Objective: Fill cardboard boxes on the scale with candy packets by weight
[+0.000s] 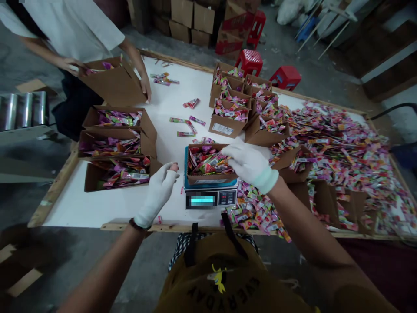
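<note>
A narrow cardboard box (211,179) filled with small colourful candy sachets sits on a digital scale (211,200) with a lit display. My right hand (249,165), in a white glove, is over the box's right end. Its fingers point left, slightly apart, near the sachets; nothing can be made out between them. My left hand (159,191), also gloved with one bare fingertip showing, hovers left of the scale. Its fingers are loosely stretched, and no held thing is visible. Beside it stand several filled boxes (114,178).
Loose sachets (339,143) are heaped across the table's right side. Filled boxes (228,124) stand behind the scale, and tilted boxes (321,200) lie to the right. Across the table, a co-worker (87,26) holds another box (110,84). Red stools (250,61) stand behind.
</note>
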The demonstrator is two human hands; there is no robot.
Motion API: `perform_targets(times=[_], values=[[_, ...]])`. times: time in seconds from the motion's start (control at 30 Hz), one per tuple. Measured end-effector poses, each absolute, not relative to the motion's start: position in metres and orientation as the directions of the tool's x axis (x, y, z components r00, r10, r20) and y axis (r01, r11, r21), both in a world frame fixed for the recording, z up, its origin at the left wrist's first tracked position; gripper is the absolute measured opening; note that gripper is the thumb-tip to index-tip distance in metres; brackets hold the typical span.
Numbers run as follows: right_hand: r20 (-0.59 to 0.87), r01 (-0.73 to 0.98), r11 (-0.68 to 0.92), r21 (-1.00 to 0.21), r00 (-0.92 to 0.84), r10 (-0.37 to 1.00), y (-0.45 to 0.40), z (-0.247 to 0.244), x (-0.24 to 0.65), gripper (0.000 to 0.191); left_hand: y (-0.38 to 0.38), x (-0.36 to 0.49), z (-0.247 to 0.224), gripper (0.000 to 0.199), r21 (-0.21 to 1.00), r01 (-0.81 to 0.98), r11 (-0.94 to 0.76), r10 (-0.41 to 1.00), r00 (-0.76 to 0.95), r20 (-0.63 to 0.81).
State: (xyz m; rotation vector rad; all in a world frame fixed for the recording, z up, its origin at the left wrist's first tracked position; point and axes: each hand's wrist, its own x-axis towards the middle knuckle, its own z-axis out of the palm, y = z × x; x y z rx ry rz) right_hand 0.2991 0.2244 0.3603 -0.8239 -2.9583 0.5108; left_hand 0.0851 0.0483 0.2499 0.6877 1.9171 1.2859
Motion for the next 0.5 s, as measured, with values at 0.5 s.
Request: perform_targets(times=[0.5], values=[[-0.118, 0.501, 0.750, -0.433, -0.856, 0.503, 0.252, 0.338, 0.295, 0.021, 0.013, 0.093, 0.209, 0.077, 0.897, -0.015, 0.443, 0.706, -0.611, -0.359]])
